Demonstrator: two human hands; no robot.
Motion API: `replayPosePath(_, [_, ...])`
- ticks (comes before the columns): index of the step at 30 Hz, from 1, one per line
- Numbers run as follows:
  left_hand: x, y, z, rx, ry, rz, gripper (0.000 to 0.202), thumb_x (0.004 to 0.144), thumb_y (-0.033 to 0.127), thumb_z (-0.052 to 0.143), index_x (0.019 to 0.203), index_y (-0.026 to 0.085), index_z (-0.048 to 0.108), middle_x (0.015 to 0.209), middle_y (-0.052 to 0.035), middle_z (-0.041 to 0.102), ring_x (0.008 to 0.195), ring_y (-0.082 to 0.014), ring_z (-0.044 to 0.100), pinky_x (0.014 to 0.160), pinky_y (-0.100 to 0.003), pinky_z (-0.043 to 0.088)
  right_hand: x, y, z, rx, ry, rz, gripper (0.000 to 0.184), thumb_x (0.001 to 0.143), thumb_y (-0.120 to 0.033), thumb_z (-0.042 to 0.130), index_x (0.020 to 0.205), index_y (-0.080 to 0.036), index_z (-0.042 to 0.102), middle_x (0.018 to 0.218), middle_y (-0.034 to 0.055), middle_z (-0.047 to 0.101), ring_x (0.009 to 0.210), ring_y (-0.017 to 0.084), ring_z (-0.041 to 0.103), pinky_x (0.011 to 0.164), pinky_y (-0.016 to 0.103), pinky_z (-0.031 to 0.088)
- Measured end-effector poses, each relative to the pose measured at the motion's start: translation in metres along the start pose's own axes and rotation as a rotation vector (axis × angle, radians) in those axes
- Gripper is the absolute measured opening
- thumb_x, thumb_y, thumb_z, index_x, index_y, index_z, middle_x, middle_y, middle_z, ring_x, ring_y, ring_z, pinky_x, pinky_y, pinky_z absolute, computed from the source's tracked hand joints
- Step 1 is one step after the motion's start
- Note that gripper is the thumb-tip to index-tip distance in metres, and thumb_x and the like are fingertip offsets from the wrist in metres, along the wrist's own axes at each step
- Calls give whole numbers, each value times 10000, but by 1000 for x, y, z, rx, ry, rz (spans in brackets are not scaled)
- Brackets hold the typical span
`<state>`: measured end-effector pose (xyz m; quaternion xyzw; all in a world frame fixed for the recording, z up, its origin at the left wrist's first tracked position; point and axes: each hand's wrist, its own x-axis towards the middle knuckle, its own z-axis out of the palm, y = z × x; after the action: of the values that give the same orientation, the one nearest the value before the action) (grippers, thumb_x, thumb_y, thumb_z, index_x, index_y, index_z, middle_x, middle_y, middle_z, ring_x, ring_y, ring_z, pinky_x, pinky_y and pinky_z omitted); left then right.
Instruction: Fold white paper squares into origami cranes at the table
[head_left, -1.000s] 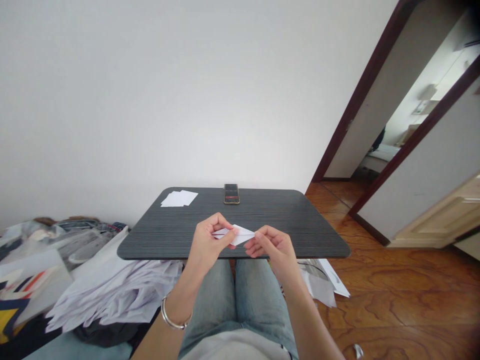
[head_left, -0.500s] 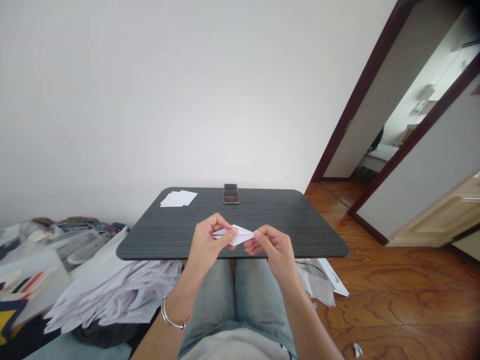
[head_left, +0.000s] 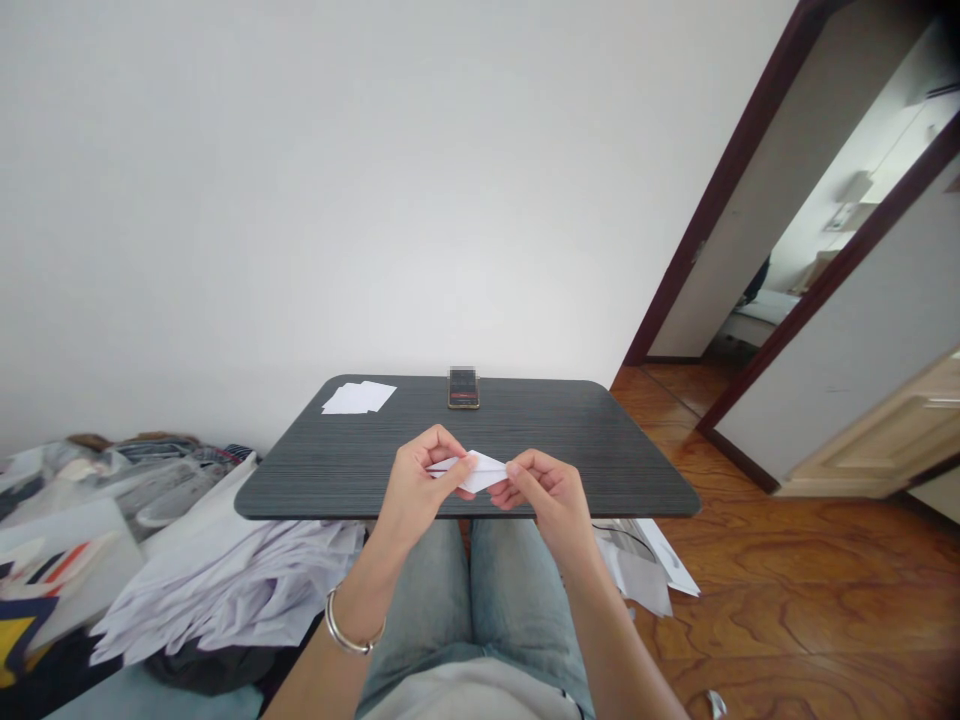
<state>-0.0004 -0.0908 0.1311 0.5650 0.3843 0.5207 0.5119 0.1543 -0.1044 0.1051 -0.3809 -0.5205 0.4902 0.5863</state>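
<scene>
Left hand (head_left: pixel 418 482) and right hand (head_left: pixel 546 488) clamp fingers on pointed white paper (head_left: pixel 484 471), already folded; rectangular white sheets (head_left: pixel 357 397) lie unfolded.

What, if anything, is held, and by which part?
Folded white paper: left hand pinches it near the middle, right hand at its pointed right end.

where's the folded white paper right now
Low centre in the head view, the folded paper is held by the left hand and right hand, over the near side of the dark table.
</scene>
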Motion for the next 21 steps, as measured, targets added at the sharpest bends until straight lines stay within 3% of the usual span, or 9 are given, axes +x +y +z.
replayPosePath(8, [-1, 4, -3, -54, -115, -44, 232, 715, 311, 651, 776, 159, 487, 645, 12, 650, 554, -108, 596, 481, -219, 540, -2, -2, 0, -13, -19, 32, 281, 724, -416, 643, 638, -153, 592, 560, 24, 674, 465, 112, 612, 449, 188, 500])
replayPosePath(21, [-2, 3, 0, -53, -81, -82, 253, 676, 263, 674, 818, 148, 499, 615, 11, 630, 542, -120, 593, 472, -240, 546, 0, 1, 2, 1, -69, 39, 250, 741, -369, 634, 629, -149, 599, 552, 18, 671, 461, 103, 611, 458, 177, 496])
